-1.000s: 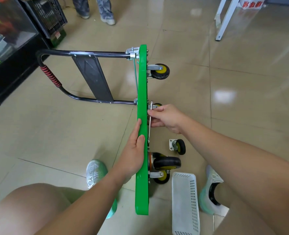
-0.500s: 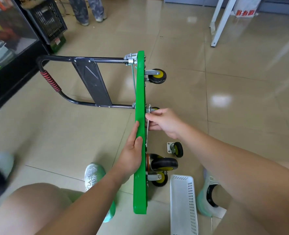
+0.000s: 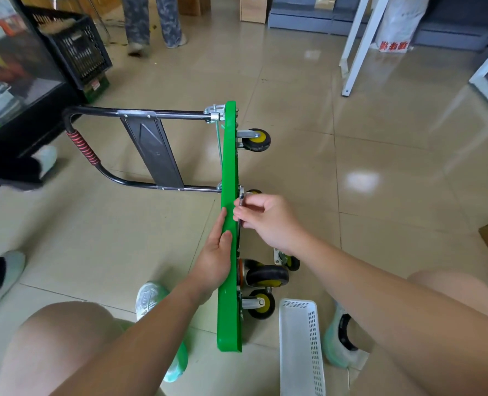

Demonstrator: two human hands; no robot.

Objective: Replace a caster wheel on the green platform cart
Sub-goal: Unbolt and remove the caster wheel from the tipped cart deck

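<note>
Head view looks down on a green platform cart (image 3: 229, 252) standing on its long edge on the tiled floor (image 3: 380, 195), running up the middle of the frame, its black handle (image 3: 94, 155) folded out to the left. The left hand (image 3: 215, 262) lies flat and open against the deck's left face. The right hand (image 3: 268, 221) is curled, fingers pinched on a slim metal wrench (image 3: 241, 201) pressed against the underside near the centre. Three mounted casters (image 3: 256, 140) show on the right side, a fourth half hidden above the right hand. A loose caster wheel (image 3: 287, 260) lies on the floor just right of the cart, partly behind the right wrist. A white perforated basket (image 3: 301, 347) sits at the lower middle.
</note>
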